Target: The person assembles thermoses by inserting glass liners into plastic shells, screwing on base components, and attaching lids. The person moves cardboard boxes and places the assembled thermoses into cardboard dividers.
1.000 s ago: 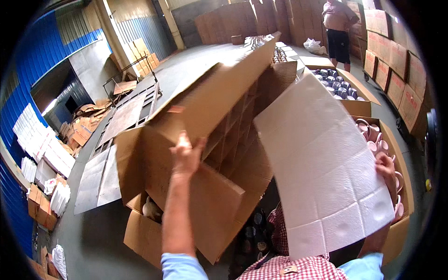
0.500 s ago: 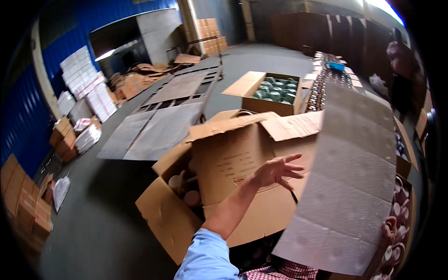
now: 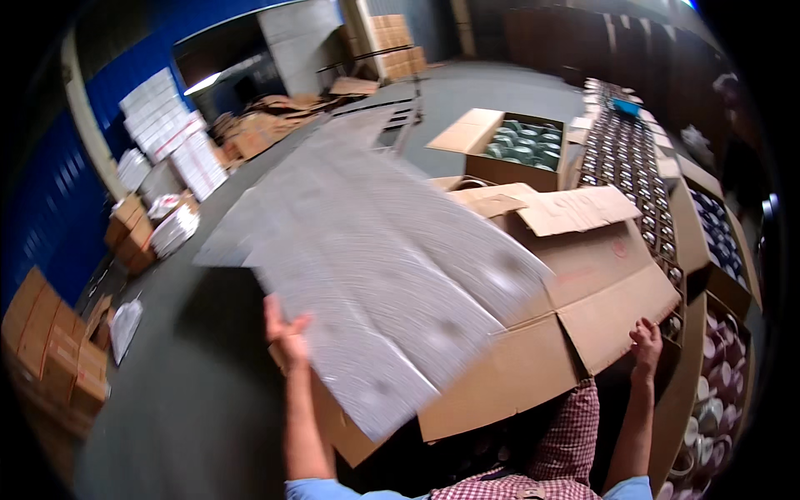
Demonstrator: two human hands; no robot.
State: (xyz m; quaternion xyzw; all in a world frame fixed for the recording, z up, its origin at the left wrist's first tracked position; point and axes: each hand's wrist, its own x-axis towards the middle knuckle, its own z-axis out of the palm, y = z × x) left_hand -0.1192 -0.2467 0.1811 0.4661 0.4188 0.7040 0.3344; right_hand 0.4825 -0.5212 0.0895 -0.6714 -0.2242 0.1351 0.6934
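Head view: a thin, pale-grey rectangular foam sheet (image 3: 358,250) is lifted clear and slants across the left part of a large brown cardboard carton (image 3: 600,258). Judged from this, the lifting is done, while the setting-down is not; the carton is unsealed, its flaps spread unevenly (its inside does not show). Pinkish mugs (image 3: 721,367) at the right and green cups (image 3: 529,146) behind sit uncovered in their own open boxes.

Left hand (image 3: 287,337) meets the sheet's lower left edge; blur hides whether the fingers grip it or merely support it. Right hand (image 3: 644,346) is well apart from the sheet, fingers partly bent, beside the carton's near right flap; cannot tell whether they touch or grasp that cardboard.

Sheet: matt, finely textured, crossed by straight creases, with faint round dimples between them; tilted, slightly bowed, far edge blending into the grey metal panels behind.
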